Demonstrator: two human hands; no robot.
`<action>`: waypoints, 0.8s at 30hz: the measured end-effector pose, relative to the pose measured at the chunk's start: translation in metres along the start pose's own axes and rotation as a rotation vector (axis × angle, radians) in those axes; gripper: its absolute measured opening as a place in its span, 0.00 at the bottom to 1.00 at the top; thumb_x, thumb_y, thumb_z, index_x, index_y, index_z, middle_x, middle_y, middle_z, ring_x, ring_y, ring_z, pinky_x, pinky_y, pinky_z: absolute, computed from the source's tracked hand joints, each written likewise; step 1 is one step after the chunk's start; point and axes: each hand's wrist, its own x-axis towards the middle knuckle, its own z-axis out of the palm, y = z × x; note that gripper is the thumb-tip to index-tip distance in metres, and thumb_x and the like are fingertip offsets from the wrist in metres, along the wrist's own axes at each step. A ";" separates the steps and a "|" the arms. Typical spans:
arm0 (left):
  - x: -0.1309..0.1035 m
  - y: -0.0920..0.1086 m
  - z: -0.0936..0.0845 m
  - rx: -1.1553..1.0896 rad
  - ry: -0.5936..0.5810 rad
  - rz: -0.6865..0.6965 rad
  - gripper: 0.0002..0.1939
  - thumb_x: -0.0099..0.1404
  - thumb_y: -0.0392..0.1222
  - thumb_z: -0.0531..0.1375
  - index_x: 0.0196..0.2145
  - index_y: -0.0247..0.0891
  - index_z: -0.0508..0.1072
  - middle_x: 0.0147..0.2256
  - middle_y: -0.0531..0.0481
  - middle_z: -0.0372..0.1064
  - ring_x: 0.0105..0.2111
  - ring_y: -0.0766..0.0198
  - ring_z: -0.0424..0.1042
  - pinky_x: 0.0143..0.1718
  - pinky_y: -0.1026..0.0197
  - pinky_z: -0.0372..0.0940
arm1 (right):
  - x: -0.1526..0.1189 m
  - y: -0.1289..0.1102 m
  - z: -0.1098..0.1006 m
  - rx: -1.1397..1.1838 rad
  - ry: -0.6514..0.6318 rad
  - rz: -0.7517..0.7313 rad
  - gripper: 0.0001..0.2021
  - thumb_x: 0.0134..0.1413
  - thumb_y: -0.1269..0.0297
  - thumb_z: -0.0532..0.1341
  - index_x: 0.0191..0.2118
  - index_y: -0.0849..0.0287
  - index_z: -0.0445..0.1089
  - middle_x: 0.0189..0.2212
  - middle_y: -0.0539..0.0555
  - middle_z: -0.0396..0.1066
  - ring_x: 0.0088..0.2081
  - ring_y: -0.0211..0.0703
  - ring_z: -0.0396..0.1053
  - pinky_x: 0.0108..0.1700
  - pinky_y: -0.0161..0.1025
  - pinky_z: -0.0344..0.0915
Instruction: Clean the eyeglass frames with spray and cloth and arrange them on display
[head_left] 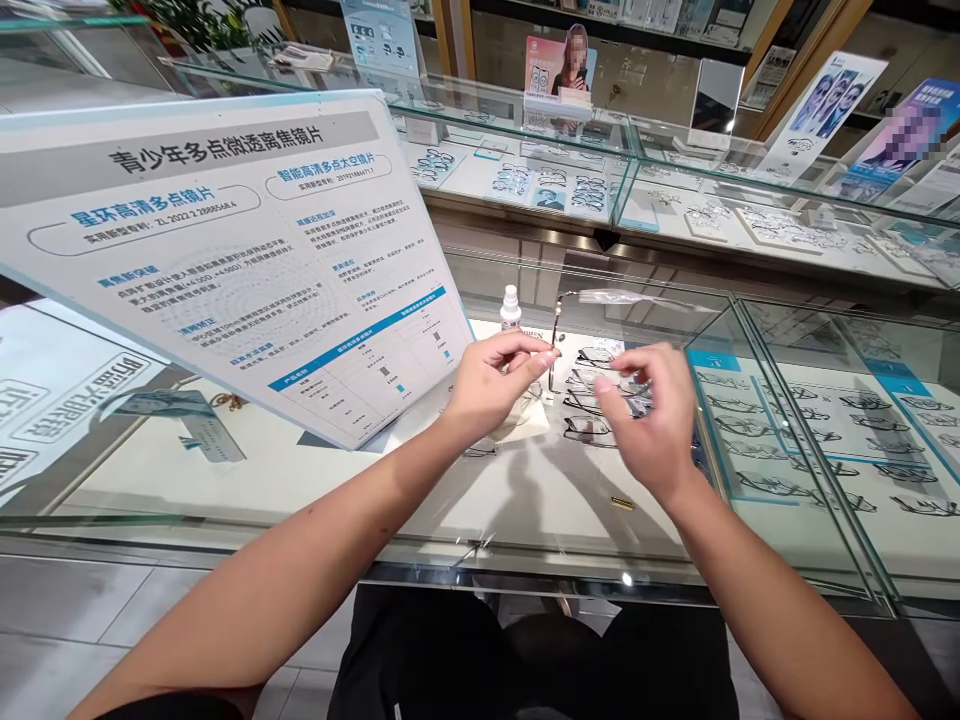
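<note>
My left hand [491, 385] pinches a pair of eyeglasses [556, 325] between thumb and fingers, above the glass counter. The glasses are seen nearly edge-on, with one temple reaching out to the right and a clear film-like sleeve around part of it. To the right, my right hand [656, 415] hangs in the air with thumb and fingers curled but apart, holding nothing. Just behind my left hand stands a small white bottle [511, 310]. A pale cloth [529, 422] lies below it, partly hidden by the hand.
A large printed lens board [225, 250] leans at the left. Rows of eyeglasses [589, 428] lie under the counter's glass, and more fill the right-hand case [750, 425]. A small gold-coloured strip [622, 503] lies near the front. Another glass showcase [525, 220] crosses the back.
</note>
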 end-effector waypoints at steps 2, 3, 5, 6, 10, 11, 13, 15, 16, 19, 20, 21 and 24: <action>-0.003 0.000 0.002 0.010 -0.042 0.012 0.14 0.63 0.57 0.74 0.33 0.43 0.86 0.22 0.56 0.57 0.26 0.66 0.57 0.32 0.58 0.57 | -0.005 -0.006 0.004 -0.029 -0.162 -0.072 0.12 0.71 0.56 0.66 0.55 0.53 0.73 0.50 0.58 0.77 0.53 0.54 0.72 0.57 0.54 0.66; -0.005 0.001 0.003 0.016 -0.059 0.016 0.15 0.63 0.57 0.74 0.33 0.43 0.86 0.22 0.56 0.56 0.26 0.66 0.57 0.32 0.58 0.58 | -0.007 -0.006 0.008 -0.030 -0.201 -0.086 0.16 0.72 0.55 0.65 0.59 0.54 0.73 0.54 0.60 0.77 0.56 0.56 0.71 0.60 0.55 0.65; -0.007 0.003 0.005 0.028 -0.094 0.018 0.15 0.64 0.57 0.74 0.32 0.43 0.86 0.22 0.56 0.56 0.26 0.65 0.58 0.33 0.58 0.59 | -0.011 -0.006 0.013 -0.020 -0.232 -0.086 0.20 0.74 0.53 0.64 0.64 0.55 0.70 0.59 0.63 0.76 0.60 0.58 0.71 0.63 0.57 0.66; -0.008 0.004 0.006 0.029 -0.113 0.015 0.15 0.64 0.57 0.74 0.31 0.43 0.86 0.23 0.56 0.56 0.26 0.65 0.58 0.33 0.58 0.59 | -0.013 -0.005 0.016 -0.015 -0.249 -0.079 0.20 0.75 0.53 0.63 0.64 0.55 0.71 0.60 0.63 0.76 0.61 0.59 0.71 0.63 0.57 0.67; -0.011 0.008 0.008 -0.002 -0.181 -0.018 0.13 0.64 0.54 0.74 0.30 0.42 0.85 0.23 0.56 0.57 0.26 0.66 0.58 0.32 0.59 0.59 | -0.015 -0.005 0.018 0.026 -0.311 -0.063 0.13 0.77 0.56 0.61 0.58 0.54 0.74 0.58 0.61 0.79 0.59 0.57 0.74 0.61 0.55 0.69; -0.011 0.008 0.008 -0.008 -0.188 -0.028 0.14 0.63 0.54 0.74 0.29 0.42 0.85 0.23 0.56 0.57 0.25 0.66 0.58 0.32 0.59 0.59 | -0.015 -0.005 0.018 0.036 -0.314 -0.060 0.12 0.77 0.56 0.61 0.57 0.54 0.74 0.58 0.60 0.80 0.59 0.56 0.74 0.61 0.55 0.69; -0.012 0.008 0.008 -0.010 -0.203 -0.050 0.14 0.63 0.55 0.74 0.30 0.41 0.85 0.24 0.54 0.63 0.26 0.66 0.60 0.32 0.59 0.60 | -0.015 -0.006 0.017 0.054 -0.305 -0.050 0.11 0.77 0.56 0.61 0.56 0.53 0.75 0.57 0.59 0.81 0.58 0.56 0.75 0.61 0.55 0.70; -0.012 0.007 0.007 -0.006 -0.225 -0.060 0.15 0.66 0.56 0.72 0.33 0.41 0.86 0.28 0.50 0.72 0.29 0.64 0.66 0.34 0.58 0.62 | -0.015 -0.006 0.017 0.070 -0.277 -0.040 0.12 0.76 0.56 0.61 0.58 0.53 0.75 0.58 0.59 0.81 0.59 0.56 0.75 0.61 0.55 0.70; -0.012 0.007 0.006 -0.003 -0.231 -0.057 0.15 0.67 0.56 0.70 0.35 0.41 0.86 0.32 0.48 0.76 0.31 0.62 0.68 0.35 0.58 0.63 | -0.015 -0.005 0.017 0.076 -0.256 -0.040 0.13 0.76 0.57 0.61 0.59 0.53 0.75 0.58 0.60 0.80 0.59 0.56 0.76 0.62 0.55 0.70; -0.008 0.006 0.001 0.019 -0.126 -0.040 0.14 0.70 0.54 0.66 0.38 0.42 0.86 0.35 0.47 0.79 0.31 0.62 0.68 0.35 0.57 0.62 | -0.013 -0.003 0.016 0.073 -0.205 -0.021 0.16 0.77 0.58 0.60 0.63 0.53 0.74 0.56 0.59 0.81 0.58 0.55 0.76 0.62 0.55 0.70; -0.005 0.005 -0.001 0.020 -0.043 -0.035 0.14 0.70 0.53 0.65 0.37 0.42 0.85 0.32 0.48 0.77 0.29 0.63 0.65 0.33 0.57 0.60 | -0.012 -0.003 0.015 0.066 -0.198 -0.004 0.16 0.77 0.58 0.60 0.64 0.52 0.74 0.56 0.59 0.81 0.57 0.55 0.76 0.62 0.55 0.70; -0.002 0.005 -0.004 0.007 0.055 -0.030 0.13 0.70 0.51 0.65 0.34 0.41 0.84 0.29 0.50 0.73 0.26 0.64 0.61 0.31 0.58 0.57 | -0.011 -0.003 0.015 0.059 -0.193 0.017 0.16 0.77 0.58 0.59 0.63 0.52 0.74 0.56 0.58 0.81 0.57 0.55 0.76 0.61 0.55 0.70; 0.010 0.003 -0.012 -0.087 0.313 -0.011 0.15 0.68 0.47 0.63 0.25 0.40 0.76 0.21 0.54 0.57 0.23 0.66 0.50 0.27 0.58 0.48 | -0.009 -0.003 0.013 0.049 -0.176 0.066 0.15 0.77 0.58 0.59 0.61 0.51 0.76 0.56 0.58 0.81 0.58 0.55 0.76 0.62 0.55 0.69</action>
